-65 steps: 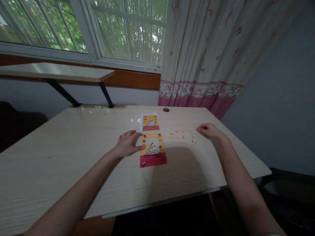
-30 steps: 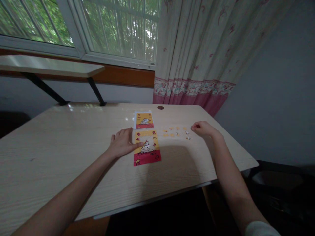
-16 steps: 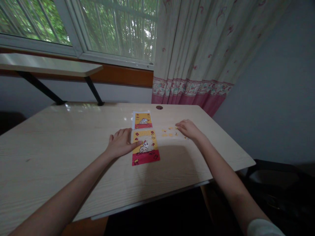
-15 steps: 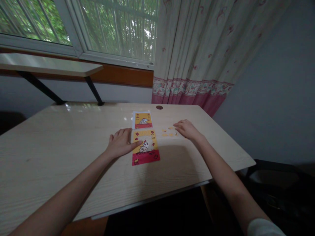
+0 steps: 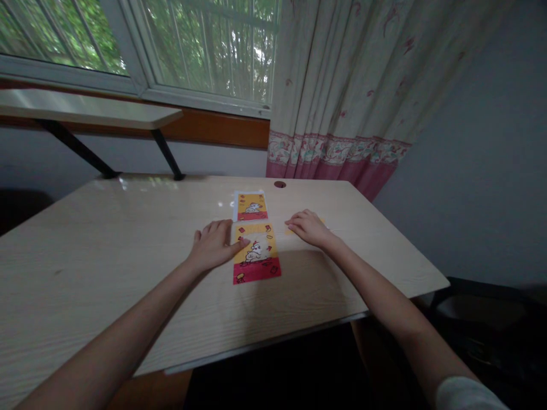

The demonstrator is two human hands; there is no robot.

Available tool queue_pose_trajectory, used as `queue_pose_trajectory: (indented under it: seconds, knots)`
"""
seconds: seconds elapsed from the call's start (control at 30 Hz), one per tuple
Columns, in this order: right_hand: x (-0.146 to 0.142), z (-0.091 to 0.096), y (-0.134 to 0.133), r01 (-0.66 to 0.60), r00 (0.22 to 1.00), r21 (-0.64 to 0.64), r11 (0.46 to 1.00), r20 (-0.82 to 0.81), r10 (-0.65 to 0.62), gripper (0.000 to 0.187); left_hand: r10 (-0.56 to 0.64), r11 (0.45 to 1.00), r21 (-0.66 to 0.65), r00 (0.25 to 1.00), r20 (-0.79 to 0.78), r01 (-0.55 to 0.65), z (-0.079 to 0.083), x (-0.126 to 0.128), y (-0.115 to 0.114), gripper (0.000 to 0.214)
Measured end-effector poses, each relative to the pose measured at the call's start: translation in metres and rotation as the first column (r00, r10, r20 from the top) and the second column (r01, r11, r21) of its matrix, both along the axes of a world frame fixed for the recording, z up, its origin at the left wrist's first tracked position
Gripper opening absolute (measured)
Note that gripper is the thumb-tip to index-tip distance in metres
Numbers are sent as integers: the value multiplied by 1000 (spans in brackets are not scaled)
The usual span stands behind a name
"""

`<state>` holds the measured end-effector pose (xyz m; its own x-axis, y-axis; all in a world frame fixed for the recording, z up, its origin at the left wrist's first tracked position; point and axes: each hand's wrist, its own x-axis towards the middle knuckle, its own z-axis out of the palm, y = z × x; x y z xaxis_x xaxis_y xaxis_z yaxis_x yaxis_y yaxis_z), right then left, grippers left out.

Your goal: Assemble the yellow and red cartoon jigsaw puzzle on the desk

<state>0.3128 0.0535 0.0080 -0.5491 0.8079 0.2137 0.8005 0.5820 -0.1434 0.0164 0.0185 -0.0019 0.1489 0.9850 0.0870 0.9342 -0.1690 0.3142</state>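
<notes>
Near sheet (image 5: 257, 263): flat on the desk in front of the person, yellow above, red below, a white cartoon animal in the middle; I'll read the clock from here.
Left hand (image 5: 213, 244): between nine and ten, laid beside the sheet's left edge, fingers together and reaching away, thumb spread out from them and resting over the sheet's upper left.
Small yellow pieces (image 5: 289, 232): towards two o'clock, on the desk, apart from the sheet; mostly covered, so I can't count them.
Right hand (image 5: 310, 229): at two, low over those pieces, fingers bent and close together near the thumb; whether anything is between the tips I can't tell from where I stand.
Far sheet (image 5: 252, 206): at twelve, just beyond the near one, a smaller version of much the same picture with a pale border.
Slipping: the near sheet could turn if that lone thumb pressed sideways or lifted.
Scattering: the pieces look light, so a dragging palm or sleeve could sweep them out of place, or fingertips could pinch two at once.
Desk (image 5: 213, 322): pale wood grain, a round hole (image 5: 280, 184) between twelve and one.
Beyond: curtain (image 5: 333, 85) at one, barred window (image 5: 209, 57) near half past eleven.
</notes>
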Motion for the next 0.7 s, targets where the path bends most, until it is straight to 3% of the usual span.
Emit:
queue_pose_trajectory:
  seconds: [0.17,0.3,0.43,0.57,0.7]
  knots:
    - [32,17,3,58,995,7,998,-80,-58,29,-13,1000,13,1000,6,13,2,-2,-1,76]
    - [78,24,5,204,957,-154,967,-178,-230,26,-8,1000,27,1000,11,8,5,-3,-1,78]
    - [115,20,7,314,916,-297,902,-153,-370,25,-3,1000,27,1000,-7,3,7,-3,-1,78]
    - [128,15,10,268,919,-471,841,-136,-369,24,0,999,32,1000,-27,1,7,-4,-2,80]
    - [121,16,8,157,934,-615,773,-162,-319,30,5,1000,27,1000,-31,-4,6,-4,-1,81]
